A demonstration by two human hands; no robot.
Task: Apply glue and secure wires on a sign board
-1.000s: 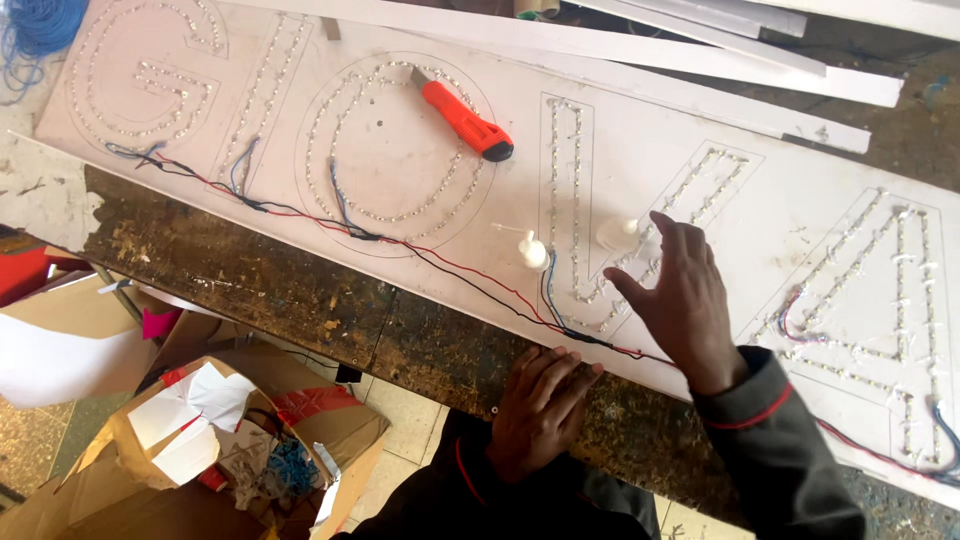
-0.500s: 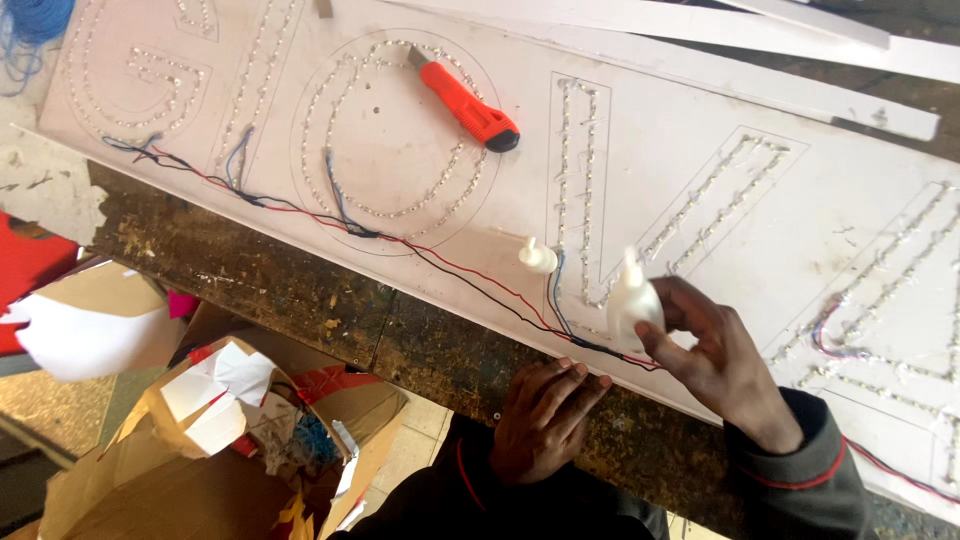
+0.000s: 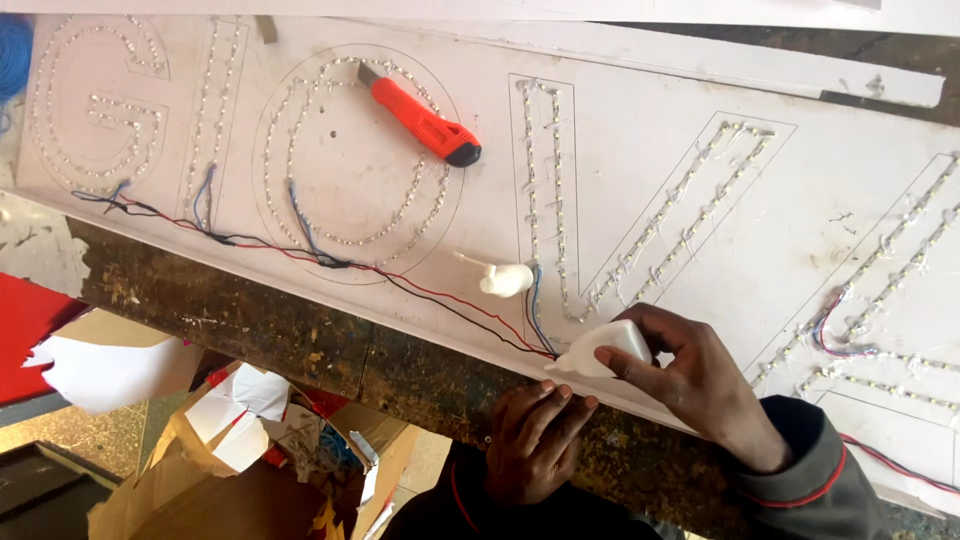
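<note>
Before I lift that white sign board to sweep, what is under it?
The white sign board lies on a dark, worn workbench, whose front strip shows bare. The left hand rests at the board's edge. What lies beneath the board itself is covered.

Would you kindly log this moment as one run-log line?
right hand: holds white glue bottle, nozzle at board edge | left hand: fingertips on white sign board edge | orange utility knife: lying on board
</note>
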